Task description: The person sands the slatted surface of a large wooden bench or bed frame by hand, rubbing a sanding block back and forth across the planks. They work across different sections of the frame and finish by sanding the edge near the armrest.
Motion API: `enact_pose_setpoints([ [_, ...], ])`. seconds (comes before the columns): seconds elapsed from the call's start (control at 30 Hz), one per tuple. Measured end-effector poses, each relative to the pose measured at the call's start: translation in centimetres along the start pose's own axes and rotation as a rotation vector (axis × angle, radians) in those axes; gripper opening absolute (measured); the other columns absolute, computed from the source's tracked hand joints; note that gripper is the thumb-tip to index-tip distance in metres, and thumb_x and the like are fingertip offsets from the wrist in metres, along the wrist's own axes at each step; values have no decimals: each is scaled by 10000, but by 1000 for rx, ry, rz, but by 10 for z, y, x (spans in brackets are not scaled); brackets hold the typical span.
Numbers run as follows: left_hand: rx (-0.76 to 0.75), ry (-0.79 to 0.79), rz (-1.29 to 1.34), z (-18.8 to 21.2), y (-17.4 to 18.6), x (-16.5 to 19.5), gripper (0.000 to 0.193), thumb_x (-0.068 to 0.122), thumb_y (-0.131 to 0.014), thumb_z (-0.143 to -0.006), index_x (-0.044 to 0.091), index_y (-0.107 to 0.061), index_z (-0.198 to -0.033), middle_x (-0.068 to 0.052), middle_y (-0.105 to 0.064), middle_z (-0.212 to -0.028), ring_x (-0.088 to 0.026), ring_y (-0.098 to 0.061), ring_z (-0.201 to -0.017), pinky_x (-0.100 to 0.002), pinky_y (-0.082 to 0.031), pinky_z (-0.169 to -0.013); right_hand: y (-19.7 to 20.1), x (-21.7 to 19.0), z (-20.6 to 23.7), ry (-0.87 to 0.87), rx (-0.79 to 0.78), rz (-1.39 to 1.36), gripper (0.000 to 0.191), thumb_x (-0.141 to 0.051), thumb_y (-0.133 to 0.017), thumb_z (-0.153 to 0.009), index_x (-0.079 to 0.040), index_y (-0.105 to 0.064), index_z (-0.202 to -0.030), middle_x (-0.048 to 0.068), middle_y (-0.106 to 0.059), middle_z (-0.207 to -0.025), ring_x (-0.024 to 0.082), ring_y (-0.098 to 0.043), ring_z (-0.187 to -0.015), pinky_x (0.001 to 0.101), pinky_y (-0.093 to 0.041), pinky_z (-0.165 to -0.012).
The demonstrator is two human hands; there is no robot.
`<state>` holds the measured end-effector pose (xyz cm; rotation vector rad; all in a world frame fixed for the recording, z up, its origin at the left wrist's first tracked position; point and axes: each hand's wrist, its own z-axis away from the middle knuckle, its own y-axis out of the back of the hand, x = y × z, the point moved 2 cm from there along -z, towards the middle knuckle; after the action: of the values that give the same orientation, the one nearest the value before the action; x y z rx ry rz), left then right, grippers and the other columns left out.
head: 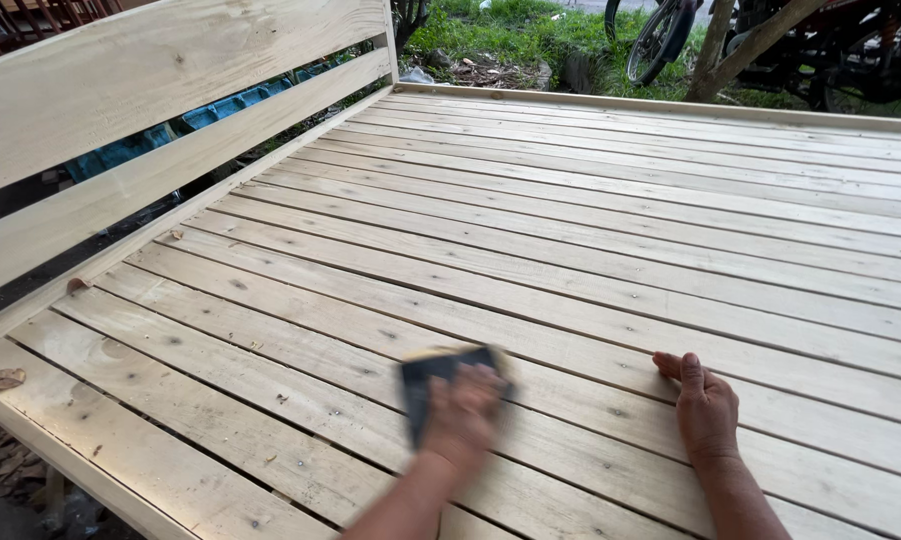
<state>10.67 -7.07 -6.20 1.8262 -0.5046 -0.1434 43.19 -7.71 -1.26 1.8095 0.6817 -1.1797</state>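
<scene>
one dark sanding sheet [432,378] lies under the left hand [462,408] on pale slats [570,230].

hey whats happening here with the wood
A person is rubbing a dark sanding sheet over a slatted bed frame of pale, unfinished wood. The left hand presses the sheet down on a slat and is blurred with motion. The right hand lies flat on the slats beside it, holding nothing. A headboard of wide planks stands at the left, and a bicycle wheel shows on the grass beyond.
</scene>
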Motion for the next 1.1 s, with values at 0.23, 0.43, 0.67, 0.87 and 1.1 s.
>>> enact_pose_setpoints([
  [0.23, -250, -249, 355, 38, -5, 53, 477, 184, -416, -990, 190, -577, -1439, -53, -424, -1623, -313, -249, -1557, -652, -69, -1225, 3, 3, 3, 29, 44, 4, 519, -447, -393, -1129, -114, -788, -1181, 67, -783, -1164, 192, -685, -1176, 327, -464, -1085],
  [0.43, -204, 511, 115, -7, 26, -156, 433, 403, -440, -1015, 217, -577, -1382, 53, -307, -1703, -195, -225, -1602, -539, -154, -1309, -1, 3, 1, 30, 3, -3, 506, -441, -400, -1124, -115, -780, -1198, 73, -769, -1211, 209, -676, -1194, 341, -463, -1085],
  [0.67, -166, -159, 155, -11, -30, 60, 620, 156, -372, -914, 208, -474, -1523, -38, -320, -1672, -318, -201, -1569, -669, -85, -1229, -14, -2, -3, 176, -152, 331, 573, -480, -312, -1101, -183, -793, -1188, 2, -706, -1364, 248, -598, -1320, 368, -435, -1102],
  [0.87, -283, -165, 193, 12, 16, 24, 352, 213, -478, -983, 197, -678, -1273, 37, -444, -1663, -222, -257, -1614, -583, -120, -1285, -1, 6, -5, 50, -128, 103, 550, -471, -354, -1111, -142, -781, -1219, 79, -711, -1331, 235, -591, -1331, 360, -410, -1127],
  [1.1, -242, 306, 71, -8, 60, -76, 510, 354, -335, -1037, 190, -481, -1497, -26, -306, -1663, -241, -196, -1566, -588, -94, -1272, 0, 17, -9, 44, -116, -356, 440, -330, -443, -1149, -9, -744, -1163, 128, -753, -1174, 197, -679, -1008, 322, -515, -981],
])
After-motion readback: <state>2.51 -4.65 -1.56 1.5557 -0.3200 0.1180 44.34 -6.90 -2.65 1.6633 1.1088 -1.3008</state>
